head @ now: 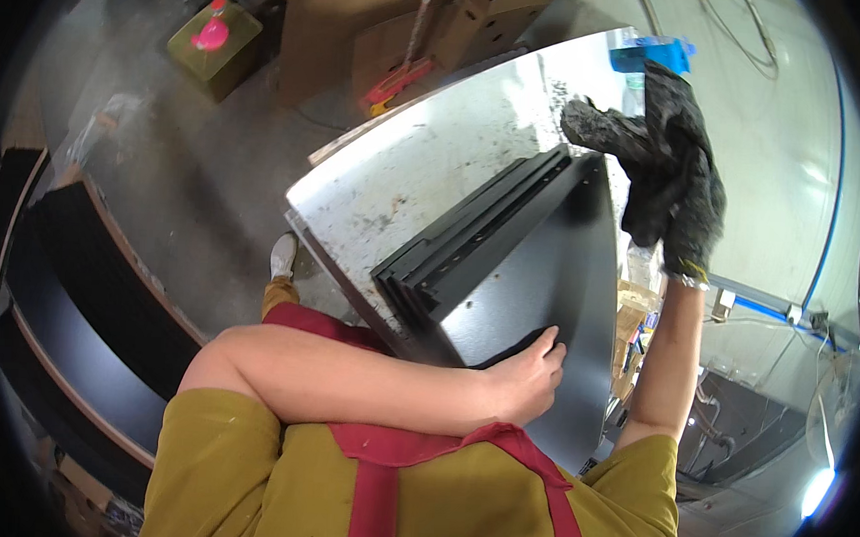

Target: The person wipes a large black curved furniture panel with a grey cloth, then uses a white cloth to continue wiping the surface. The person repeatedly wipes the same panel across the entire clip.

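Before me lies a stack of black panels (467, 241), with drilled holes along the edges. A glossy black panel (523, 287) faces up on its near right side. My bare left hand (529, 377) reaches across my body and is over that panel, fingers curled. Its palm is hidden, so any grip cannot be made out. My right hand (688, 208) wears a dark, soiled glove and is raised beyond the panel's right edge. It is closed on a crumpled black cloth (609, 129).
The stack rests on a white, stained worktable (361, 201). Near its far corner is a blue object (651, 56). More black panels (106, 276) stand at left. Beyond are a bin (216, 50) with a pink bottle (211, 34) and cardboard (324, 48). A pale wall (779, 176) rises at right.
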Available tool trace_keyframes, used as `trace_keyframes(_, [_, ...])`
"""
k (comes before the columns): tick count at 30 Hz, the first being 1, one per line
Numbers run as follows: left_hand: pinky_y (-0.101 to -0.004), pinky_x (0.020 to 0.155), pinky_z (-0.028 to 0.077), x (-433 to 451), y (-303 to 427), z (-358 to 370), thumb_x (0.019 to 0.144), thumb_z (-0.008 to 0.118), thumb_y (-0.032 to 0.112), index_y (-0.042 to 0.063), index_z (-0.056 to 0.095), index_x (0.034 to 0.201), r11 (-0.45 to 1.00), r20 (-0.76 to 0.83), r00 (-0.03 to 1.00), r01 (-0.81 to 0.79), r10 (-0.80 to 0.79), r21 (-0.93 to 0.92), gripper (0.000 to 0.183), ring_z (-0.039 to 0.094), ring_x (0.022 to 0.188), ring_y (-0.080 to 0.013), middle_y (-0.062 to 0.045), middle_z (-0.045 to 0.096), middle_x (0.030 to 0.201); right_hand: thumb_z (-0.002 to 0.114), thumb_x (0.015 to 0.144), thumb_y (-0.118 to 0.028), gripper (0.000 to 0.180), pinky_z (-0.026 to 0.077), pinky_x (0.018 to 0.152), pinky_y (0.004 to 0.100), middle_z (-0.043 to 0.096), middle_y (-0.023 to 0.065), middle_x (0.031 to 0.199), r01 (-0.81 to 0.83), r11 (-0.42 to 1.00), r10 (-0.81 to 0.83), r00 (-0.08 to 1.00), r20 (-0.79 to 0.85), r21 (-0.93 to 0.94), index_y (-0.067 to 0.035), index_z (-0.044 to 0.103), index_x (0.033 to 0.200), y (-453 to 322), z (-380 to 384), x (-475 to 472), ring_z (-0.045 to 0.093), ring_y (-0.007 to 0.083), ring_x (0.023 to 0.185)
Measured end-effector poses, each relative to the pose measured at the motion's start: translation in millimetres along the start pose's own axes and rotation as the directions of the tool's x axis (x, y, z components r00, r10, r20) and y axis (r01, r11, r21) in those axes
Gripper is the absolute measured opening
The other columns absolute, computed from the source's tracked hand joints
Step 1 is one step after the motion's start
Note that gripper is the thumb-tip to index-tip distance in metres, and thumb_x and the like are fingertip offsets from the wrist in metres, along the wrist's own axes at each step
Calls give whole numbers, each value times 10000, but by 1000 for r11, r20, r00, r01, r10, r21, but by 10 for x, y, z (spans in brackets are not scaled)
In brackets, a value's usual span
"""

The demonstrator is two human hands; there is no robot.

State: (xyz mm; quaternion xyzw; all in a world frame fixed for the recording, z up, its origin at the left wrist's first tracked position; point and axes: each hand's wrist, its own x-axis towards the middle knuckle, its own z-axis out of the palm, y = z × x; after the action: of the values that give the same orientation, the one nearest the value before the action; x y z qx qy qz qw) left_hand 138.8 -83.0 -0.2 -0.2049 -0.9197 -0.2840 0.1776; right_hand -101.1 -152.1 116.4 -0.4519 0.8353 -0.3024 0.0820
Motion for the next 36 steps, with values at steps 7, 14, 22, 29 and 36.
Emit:
trace_keyframes(7, [-606, 1097, 272, 11, 81, 103, 870, 542, 370, 85, 705, 1066, 997, -88, 996, 20, -14, 70, 382, 463, 1277, -379, -152, 614, 1208, 649, 876, -19, 340, 439, 1005, 339, 636, 114, 1229, 489, 817, -265, 788, 556, -304, -47, 636, 1215, 185, 202, -239, 580, 244, 1171])
trace_keyframes(14, [-567, 1102, 283, 47, 108, 165, 830, 539, 284, 77, 711, 1022, 991, -194, 973, 131, -121, 41, 331, 503, 1227, -371, -146, 645, 1134, 698, 792, -35, 402, 397, 1054, 441, 641, 147, 1202, 484, 875, -294, 511, 808, 13, -38, 653, 1191, -566, 541, -657, 556, 318, 1204])
trace_keyframes(22, [-507, 1059, 351, 110, 61, 234, 801, 567, 283, 58, 717, 956, 991, -231, 963, 130, -136, -39, 311, 529, 1190, -358, -152, 651, 1102, 591, 910, -73, 425, 419, 1067, 388, 540, 166, 1365, -641, 732, 186, 514, 838, 230, -3, 543, 1326, -838, 715, -546, 525, 279, 1255])
trace_keyframes(29, [-493, 1037, 387, 75, 26, 191, 758, 592, 240, 52, 705, 933, 992, -289, 950, 94, -116, -89, 280, 537, 1174, -354, -152, 638, 1071, 474, 991, -91, 445, 394, 1087, 321, 490, 121, 1429, -620, 761, -15, 280, 960, 192, 0, 424, 1423, -534, 662, -661, 462, 212, 1315])
trace_keyframes(36, [-422, 1018, 427, 105, 12, 294, 756, 589, 222, 2, 689, 990, 993, -107, 994, 50, -39, 107, 336, 547, 1163, -332, -202, 624, 1140, 404, 1009, -151, 457, 438, 1061, 335, 477, 141, 1434, -766, 589, 40, 347, 937, 259, 28, 395, 1429, -237, 651, -805, 476, 234, 1306])
